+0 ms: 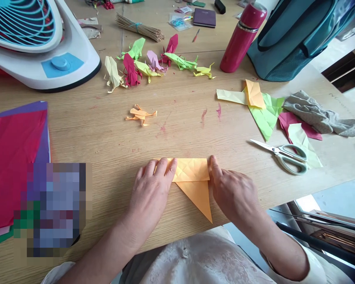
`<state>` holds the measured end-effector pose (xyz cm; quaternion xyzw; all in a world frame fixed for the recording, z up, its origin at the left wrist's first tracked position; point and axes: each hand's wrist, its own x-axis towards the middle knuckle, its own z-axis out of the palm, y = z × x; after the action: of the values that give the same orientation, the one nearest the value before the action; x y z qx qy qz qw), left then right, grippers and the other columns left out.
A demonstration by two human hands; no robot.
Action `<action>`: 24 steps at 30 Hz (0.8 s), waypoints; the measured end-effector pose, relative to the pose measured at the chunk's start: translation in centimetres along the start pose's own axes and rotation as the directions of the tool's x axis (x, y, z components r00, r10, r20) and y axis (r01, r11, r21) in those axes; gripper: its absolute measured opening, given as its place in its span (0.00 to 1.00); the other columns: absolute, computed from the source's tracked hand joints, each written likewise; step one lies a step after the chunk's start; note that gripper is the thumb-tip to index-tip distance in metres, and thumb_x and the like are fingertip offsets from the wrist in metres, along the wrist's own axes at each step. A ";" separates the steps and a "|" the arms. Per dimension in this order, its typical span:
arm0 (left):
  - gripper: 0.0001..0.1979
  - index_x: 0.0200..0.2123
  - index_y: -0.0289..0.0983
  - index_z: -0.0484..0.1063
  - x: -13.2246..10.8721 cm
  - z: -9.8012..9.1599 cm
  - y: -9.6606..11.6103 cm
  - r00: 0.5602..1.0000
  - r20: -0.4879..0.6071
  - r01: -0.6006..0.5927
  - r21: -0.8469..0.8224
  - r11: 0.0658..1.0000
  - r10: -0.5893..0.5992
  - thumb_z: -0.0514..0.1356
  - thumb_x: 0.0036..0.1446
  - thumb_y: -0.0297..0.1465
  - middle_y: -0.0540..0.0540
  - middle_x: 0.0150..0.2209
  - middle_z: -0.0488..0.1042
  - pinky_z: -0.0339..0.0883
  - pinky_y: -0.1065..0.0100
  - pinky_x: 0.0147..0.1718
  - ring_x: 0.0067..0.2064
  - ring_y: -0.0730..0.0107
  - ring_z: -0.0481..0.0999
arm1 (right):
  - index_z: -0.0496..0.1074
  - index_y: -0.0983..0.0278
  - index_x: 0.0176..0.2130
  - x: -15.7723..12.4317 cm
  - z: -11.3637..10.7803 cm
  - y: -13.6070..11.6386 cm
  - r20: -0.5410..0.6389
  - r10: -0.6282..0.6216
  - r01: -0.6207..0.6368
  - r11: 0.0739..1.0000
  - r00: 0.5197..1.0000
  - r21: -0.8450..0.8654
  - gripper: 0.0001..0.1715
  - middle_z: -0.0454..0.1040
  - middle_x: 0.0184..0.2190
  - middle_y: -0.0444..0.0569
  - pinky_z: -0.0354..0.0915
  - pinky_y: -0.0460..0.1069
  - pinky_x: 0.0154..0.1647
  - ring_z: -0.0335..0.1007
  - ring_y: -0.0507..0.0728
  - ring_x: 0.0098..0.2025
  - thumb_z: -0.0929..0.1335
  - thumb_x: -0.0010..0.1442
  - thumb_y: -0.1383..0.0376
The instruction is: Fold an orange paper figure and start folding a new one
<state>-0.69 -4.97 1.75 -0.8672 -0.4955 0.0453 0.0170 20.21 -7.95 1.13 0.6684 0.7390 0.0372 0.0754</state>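
Observation:
A sheet of orange paper (193, 170) lies near the table's front edge, folded into a creased band along its far side. A pointed flap of it hangs toward me on the right. My left hand (152, 185) holds down the band's left part, fingers bent and thumb tip near the top edge. At the band's upper right corner, my right hand (235, 191) has its index finger stretched along the edge and the other fingers curled in; the thumb is mostly hidden. Farther off sits a small orange folded paper figure (140, 114), touched by neither hand.
Scissors (284, 154) lie on the right beside green paper pieces (268, 114) and a grey cloth (319, 112). Several folded paper figures (131, 71), a red flask (242, 37) and a teal bag (284, 43) stand behind. Left are a fan (73, 67) and red paper sheets (12, 157).

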 end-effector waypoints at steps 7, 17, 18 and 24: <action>0.25 0.64 0.37 0.65 0.1 0.2 0.2 1.000 0.001 -0.005 -0.025 1.000 0.005 0.51 0.65 0.21 0.39 0.50 0.73 0.69 0.54 0.45 0.48 0.54 0.71 | 0.68 0.72 0.62 1.1 -1.1 -1.5 -0.313 -0.233 0.296 0.940 0.921 0.171 0.24 0.78 0.48 0.60 0.67 0.55 0.43 0.72 0.62 0.44 0.61 0.70 0.68; 0.23 0.61 0.31 0.68 0.7 -1.1 1.3 0.998 0.056 0.001 -0.183 0.983 0.009 0.50 0.63 0.23 0.36 0.60 0.71 0.66 0.52 0.56 0.58 0.53 0.70 | 0.70 0.73 0.60 1.7 1.4 -3.5 -0.274 -0.375 0.437 0.872 0.885 0.218 0.24 0.68 0.64 0.60 0.64 0.58 0.56 0.64 0.65 0.59 0.62 0.70 0.65; 0.24 0.62 0.30 0.67 0.6 -1.1 1.6 0.998 0.050 -0.034 -0.204 0.978 0.045 0.50 0.64 0.25 0.35 0.63 0.68 0.61 0.52 0.62 0.63 0.52 0.67 | 0.69 0.73 0.61 1.7 1.4 -3.3 -0.271 -0.384 0.446 0.865 0.883 0.231 0.25 0.68 0.64 0.60 0.64 0.58 0.56 0.63 0.65 0.59 0.62 0.70 0.66; 0.31 0.70 0.24 0.52 0.0 -0.3 2.7 0.998 0.054 -0.028 -0.256 0.966 0.043 0.45 0.71 0.37 0.29 0.70 0.56 0.50 0.50 0.69 0.72 0.50 0.55 | 0.63 0.74 0.65 1.4 2.1 -2.8 -0.315 -0.409 0.496 0.819 0.857 0.287 0.30 0.66 0.65 0.63 0.63 0.60 0.58 0.59 0.66 0.63 0.62 0.67 0.68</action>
<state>1.65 -6.34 1.81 -0.8692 -0.4820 0.0071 -0.1102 17.63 -6.94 -1.49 0.4649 0.8749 -0.0371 -0.1305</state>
